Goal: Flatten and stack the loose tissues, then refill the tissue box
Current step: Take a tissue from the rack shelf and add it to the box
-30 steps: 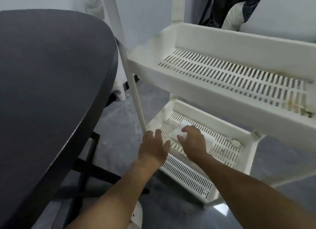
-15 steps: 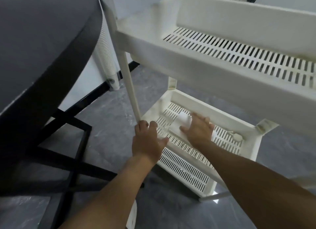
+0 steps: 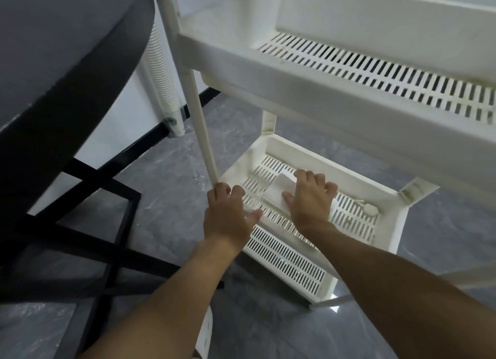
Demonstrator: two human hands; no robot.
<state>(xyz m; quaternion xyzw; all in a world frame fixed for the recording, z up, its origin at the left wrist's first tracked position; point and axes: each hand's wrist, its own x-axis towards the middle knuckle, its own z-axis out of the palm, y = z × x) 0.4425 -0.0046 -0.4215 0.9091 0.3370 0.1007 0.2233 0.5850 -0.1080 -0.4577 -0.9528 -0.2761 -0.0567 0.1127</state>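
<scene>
My right grip (image 3: 311,200) lies on the stack of tissues (image 3: 279,189). Its fingers are bent over the far edge and the thumb presses the near side, so I am grasping the stack. My palm hides its right-hand part, and I cannot tell how many sheets there are. The tissues lie on the slatted bottom of the lower tray (image 3: 308,154) of a white plastic rack, right of frame centre. Just to the left, my left grip (image 3: 228,213) is clamped on that tray's near-left corner at the foot of the post (image 3: 201,122), fingertips hidden behind the knuckles. Toward the tray's right end sits a small pale round object (image 3: 371,209), too small to identify. A further slatted tray (image 3: 287,259) shows below, partly behind my forearm. The upper tray (image 3: 295,71) fills the upper right, cut off by the frame edge. The dark worktop (image 3: 67,36) at upper left is cropped too, and a ribbed white hose (image 3: 161,77) runs behind it down to the grey floor (image 3: 166,197).
</scene>
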